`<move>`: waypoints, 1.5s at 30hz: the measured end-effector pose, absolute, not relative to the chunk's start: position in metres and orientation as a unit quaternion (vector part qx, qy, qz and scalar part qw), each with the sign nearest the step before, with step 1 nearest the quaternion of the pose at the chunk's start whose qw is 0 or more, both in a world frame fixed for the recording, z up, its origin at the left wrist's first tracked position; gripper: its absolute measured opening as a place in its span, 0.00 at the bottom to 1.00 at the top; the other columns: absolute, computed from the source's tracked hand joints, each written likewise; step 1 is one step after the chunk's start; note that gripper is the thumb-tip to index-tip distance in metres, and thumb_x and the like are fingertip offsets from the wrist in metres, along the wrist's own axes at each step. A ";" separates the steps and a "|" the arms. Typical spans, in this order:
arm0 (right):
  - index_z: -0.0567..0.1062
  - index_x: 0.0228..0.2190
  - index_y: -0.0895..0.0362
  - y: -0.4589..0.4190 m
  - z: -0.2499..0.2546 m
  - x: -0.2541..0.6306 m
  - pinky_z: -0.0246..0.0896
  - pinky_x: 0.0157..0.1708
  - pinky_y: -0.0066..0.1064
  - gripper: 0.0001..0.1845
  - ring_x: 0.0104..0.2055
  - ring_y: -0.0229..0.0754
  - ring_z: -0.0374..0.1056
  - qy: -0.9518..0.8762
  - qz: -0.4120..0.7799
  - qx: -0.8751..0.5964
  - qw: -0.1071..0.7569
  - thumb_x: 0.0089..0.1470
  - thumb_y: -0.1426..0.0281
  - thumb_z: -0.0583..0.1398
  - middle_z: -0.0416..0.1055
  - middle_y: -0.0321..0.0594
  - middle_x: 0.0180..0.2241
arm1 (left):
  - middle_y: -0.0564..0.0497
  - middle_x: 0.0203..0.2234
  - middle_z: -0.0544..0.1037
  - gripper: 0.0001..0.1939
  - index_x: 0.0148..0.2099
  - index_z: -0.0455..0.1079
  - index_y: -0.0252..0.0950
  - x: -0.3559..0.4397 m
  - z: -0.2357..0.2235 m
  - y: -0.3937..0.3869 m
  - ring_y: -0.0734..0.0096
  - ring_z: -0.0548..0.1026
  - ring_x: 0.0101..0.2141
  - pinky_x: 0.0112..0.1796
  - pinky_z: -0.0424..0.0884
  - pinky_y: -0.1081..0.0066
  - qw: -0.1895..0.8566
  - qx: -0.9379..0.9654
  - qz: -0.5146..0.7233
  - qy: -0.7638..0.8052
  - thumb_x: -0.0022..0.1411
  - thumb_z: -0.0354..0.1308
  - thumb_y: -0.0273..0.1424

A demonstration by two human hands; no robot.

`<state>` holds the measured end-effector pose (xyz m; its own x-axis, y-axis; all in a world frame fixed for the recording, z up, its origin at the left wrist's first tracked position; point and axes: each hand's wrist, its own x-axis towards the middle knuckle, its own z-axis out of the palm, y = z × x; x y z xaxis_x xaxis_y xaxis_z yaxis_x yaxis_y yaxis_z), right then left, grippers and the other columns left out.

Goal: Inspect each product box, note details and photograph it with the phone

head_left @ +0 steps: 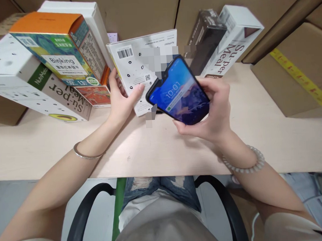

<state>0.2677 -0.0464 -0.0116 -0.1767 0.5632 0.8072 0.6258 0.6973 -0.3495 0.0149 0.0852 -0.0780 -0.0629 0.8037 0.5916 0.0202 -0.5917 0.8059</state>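
Observation:
My left hand grips the left edge of a white carton, thumb across its face. The carton stands tilted on the table, with a barcode, a small square code and black seed-like marks on it. In my right hand is a smartphone, its lit lock screen reading 10:01. The phone is held slanted in front of the carton and covers the lower right of it. Blurred squares hide part of the carton and the phone's upper edge. My right fingers wrap the phone's right side, with the thumb at the bottom edge.
To the left stand a white Su-per Meal box and an orange-topped Binking box. Behind the phone are a dark box and another white Su-per Meal box. A brown cardboard box with yellow tape sits at right. Chair armrests flank my body.

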 end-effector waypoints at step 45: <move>0.76 0.53 0.50 -0.033 0.036 0.334 0.78 0.57 0.61 0.48 0.58 0.64 0.79 -0.665 0.200 -0.528 0.489 0.36 0.36 0.74 0.82 0.46 0.55 | 0.40 0.56 0.82 0.31 0.67 0.72 0.45 0.030 -0.052 0.033 0.51 0.84 0.52 0.54 0.83 0.53 0.324 0.750 0.531 0.226 0.72 0.61 0.58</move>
